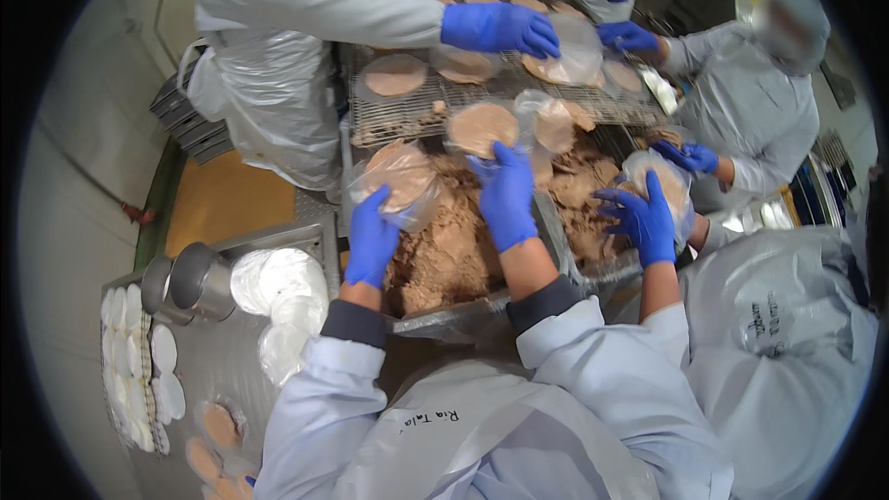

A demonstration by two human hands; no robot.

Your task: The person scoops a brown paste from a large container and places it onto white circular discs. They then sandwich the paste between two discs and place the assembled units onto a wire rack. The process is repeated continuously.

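Observation:
In blue gloves, my two hands are raised above a metal bin (pixel 448 315) heaped with pinkish-brown ground meat (pixel 449 255). My left hand (pixel 372 236) is closed on the near edge of a flat round patty (pixel 398 174) on a clear plastic sheet. In my right hand (pixel 507 196) is another round patty (pixel 483 130), also on a clear sheet, pinched at its near edge. Both patties are tilted, and the far rim of the right one lies just short of the wire conveyor. My thumb and fingertips are partly hidden behind the sheets.
A wire-mesh conveyor (pixel 389 123) carrying round patties runs across beyond the bin. Co-workers' gloved hands (pixel 500 30) reach over it; another person's hand (pixel 639 213) holds a patty close on my right. At left, a metal table (pixel 199 366) bears plastic discs (pixel 294 268) and metal cylinders (pixel 199 280).

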